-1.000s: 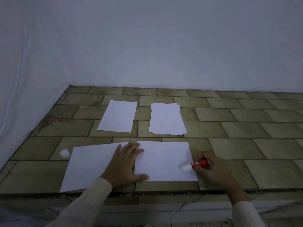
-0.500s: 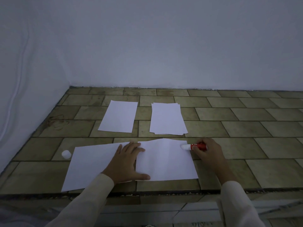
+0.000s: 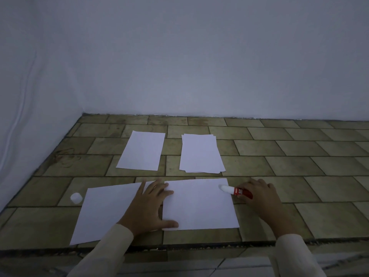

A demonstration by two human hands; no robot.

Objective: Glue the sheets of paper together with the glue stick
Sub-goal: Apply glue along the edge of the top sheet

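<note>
Two white sheets lie side by side near the front edge of the tiled surface: a left sheet (image 3: 103, 212) and a right sheet (image 3: 201, 204). My left hand (image 3: 149, 208) lies flat with fingers spread across the gap between them, its thumb and fingertips pressing the right sheet's left edge. My right hand (image 3: 259, 196) grips a red glue stick (image 3: 237, 191), and the white glue tip touches the right sheet close to its far right corner. The stick's white cap (image 3: 76, 197) stands on the tiles left of the left sheet.
Farther back lie a single white sheet (image 3: 142, 150) and a small stack of sheets (image 3: 200, 153). White walls close the back and the left side. The tiled surface ends in a dark front edge (image 3: 199, 246) right before me.
My right hand drew the glue stick along the right sheet's right edge, from the near corner up to the far corner. My left hand stayed pressed on the sheets.
</note>
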